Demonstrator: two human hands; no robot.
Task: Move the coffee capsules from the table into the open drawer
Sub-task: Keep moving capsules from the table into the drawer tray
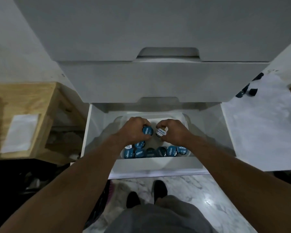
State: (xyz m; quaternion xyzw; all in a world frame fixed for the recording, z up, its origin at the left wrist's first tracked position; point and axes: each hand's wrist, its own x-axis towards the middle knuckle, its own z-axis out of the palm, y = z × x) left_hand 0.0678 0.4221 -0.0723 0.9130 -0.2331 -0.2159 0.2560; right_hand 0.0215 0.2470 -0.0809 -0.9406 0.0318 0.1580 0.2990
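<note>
You stand before a white drawer unit with its lowest drawer (213,132) pulled out toward your feet, and the closed drawer front (158,81) just above overhangs the back of the opening. To your left sits a pale wooden table (32,98) with a white sheet of paper (18,133) on it; to your right is a marble-patterned tabletop (259,128) where a few dark capsules (248,89) lie near its far edge, well apart from the drawer. Your two dark shoes (146,194) show on the marble floor below. Inside the drawer lies a clear plastic tray (185,117), and a row of blue-lidded capsules (158,152) lines its near wall, some partly hidden under your left wrist. Your left hand (134,130) is curled shut around a blue-lidded capsule (147,131), lid tilted toward you, held over the tray. Your right hand (172,132) pinches a white-lidded capsule (160,132) between thumb and fingers, just beside the other; its body looks gold or tan. Whether either capsule touches the tray floor you cannot tell. The lids read "EXCELSO", clearest on the white one and on the row's right end; the smaller print beneath is too fine to read.
</note>
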